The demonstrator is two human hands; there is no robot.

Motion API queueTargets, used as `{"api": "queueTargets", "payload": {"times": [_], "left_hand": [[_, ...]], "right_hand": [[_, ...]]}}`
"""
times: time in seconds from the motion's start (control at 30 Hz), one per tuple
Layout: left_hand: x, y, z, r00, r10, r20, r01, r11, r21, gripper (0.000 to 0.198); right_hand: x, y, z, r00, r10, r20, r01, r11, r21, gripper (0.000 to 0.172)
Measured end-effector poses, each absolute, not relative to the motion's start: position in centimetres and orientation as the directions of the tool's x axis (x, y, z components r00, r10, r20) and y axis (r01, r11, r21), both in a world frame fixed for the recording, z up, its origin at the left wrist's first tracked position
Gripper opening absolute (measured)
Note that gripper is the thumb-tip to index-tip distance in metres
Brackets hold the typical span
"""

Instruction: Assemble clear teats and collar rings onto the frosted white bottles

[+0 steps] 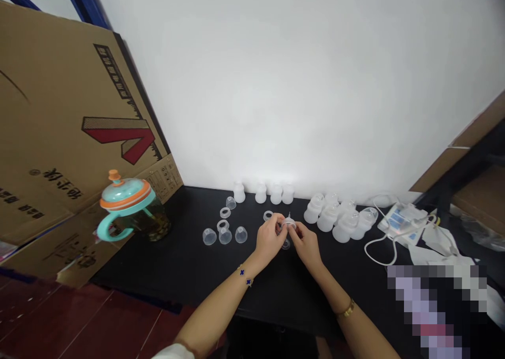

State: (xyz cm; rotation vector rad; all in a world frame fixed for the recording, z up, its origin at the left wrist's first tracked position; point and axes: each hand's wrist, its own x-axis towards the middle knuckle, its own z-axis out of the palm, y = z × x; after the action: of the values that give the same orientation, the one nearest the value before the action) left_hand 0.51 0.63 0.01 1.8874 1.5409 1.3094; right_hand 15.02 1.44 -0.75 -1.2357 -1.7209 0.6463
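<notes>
Both hands meet over the middle of the black table. My left hand and my right hand pinch a clear bottle nipple seated in a collar ring, its tip pointing up. Just below the fingers lies a clear round piece, partly covered. A loose collar ring rests beyond my left hand. To the left are clear dome caps and more collar rings. Small white bottles without tops stand along the wall. Several assembled baby bottles are grouped right of my right hand.
A teal and orange lidded jug stands at the table's left, before a large cardboard box. At the right lie a white cable and plastic packets. The white wall bounds the table's back.
</notes>
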Motion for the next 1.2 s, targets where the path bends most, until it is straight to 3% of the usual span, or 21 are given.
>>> {"api": "queueTargets", "payload": {"times": [1.2], "left_hand": [[0.40, 0.46, 0.86, -0.042, 0.914, 0.404, 0.570, -0.311, 0.761, 0.010]], "right_hand": [[15.02, 1.48, -1.05, -0.089, 0.927, 0.365, 0.504, 0.358, -0.786, 0.041]]}}
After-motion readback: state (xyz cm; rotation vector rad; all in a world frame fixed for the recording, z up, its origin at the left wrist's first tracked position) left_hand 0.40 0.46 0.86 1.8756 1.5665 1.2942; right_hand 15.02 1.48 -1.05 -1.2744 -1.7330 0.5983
